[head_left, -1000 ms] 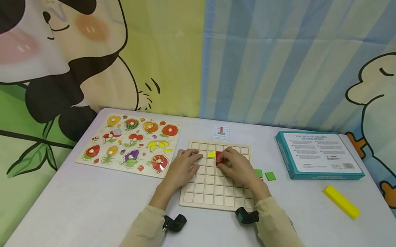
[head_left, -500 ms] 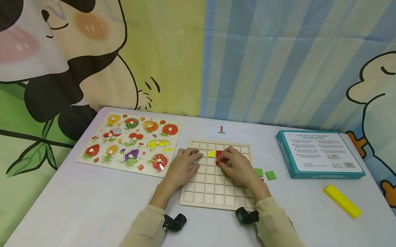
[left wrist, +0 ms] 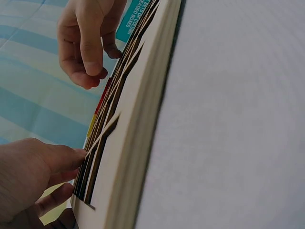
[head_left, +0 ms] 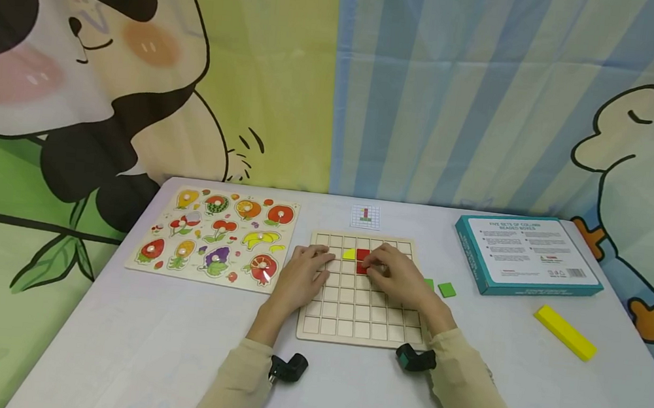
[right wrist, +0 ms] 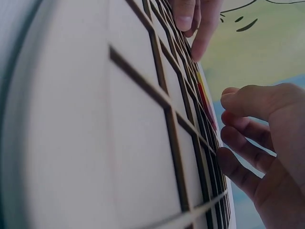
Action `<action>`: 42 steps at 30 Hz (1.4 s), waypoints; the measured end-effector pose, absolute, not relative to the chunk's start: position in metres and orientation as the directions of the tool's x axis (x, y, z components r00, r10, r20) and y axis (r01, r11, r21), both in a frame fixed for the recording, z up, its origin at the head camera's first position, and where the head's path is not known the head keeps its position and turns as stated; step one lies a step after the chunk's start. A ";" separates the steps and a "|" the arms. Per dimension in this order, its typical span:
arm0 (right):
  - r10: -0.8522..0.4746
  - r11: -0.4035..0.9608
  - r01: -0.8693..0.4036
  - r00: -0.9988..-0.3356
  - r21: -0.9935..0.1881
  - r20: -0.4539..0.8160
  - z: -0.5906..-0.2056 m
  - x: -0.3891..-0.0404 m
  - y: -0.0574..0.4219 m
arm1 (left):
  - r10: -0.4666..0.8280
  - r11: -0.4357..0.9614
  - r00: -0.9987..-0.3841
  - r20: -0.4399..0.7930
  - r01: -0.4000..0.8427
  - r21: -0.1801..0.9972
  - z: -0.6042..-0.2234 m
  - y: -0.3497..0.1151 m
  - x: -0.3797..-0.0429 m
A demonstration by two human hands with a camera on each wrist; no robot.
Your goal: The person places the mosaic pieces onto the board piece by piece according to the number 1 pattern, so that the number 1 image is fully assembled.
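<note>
Your right grip (head_left: pixel 397 276) is easing back slightly toward the right side of the grid board (head_left: pixel 330 311), so more of the upper red square (head_left: pixel 362 254) and lower red square (head_left: pixel 361 268) is showing than half a second ago. That grip is looking released: the fingers are bending loosely over the board, with nothing visible between them, though you cannot tell whether a fingertip is still touching the lower square. Your left grip (head_left: pixel 303 271) is resting at the board's left edge, relaxed and holding nothing, apparently steadying it.

Both red squares are sitting in the board's second and third rows from its far edge, with the yellow piece (head_left: pixel 349 254) just left of the upper one. The retreat is suggesting that the lower square is seated, leaving the work probably partway.

On the bench (head_left: pixel 172 340), right of the board, a green square (head_left: pixel 447 290) is lying off the grid; your wrist is now partly covering another. Beyond the board's far edge, the pattern card (head_left: pixel 366 217) is showing a red column on a green base.
</note>
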State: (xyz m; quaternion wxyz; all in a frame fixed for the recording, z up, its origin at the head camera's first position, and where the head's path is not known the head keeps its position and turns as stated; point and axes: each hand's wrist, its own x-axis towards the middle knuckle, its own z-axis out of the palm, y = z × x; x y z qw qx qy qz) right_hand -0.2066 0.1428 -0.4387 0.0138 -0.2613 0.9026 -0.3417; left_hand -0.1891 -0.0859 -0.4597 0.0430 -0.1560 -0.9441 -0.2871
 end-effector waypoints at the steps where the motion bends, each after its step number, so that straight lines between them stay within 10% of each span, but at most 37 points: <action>1: -0.478 0.632 -0.459 -0.865 -0.624 0.151 -0.438 -0.206 0.145 | 0.269 0.787 -0.948 0.172 0.319 0.528 -0.460 -0.086 -0.189; 42: -0.381 0.728 -0.372 -0.918 -0.576 0.110 -0.440 -0.159 0.237 | 0.268 0.808 -0.955 0.127 0.295 0.511 -0.461 -0.083 -0.191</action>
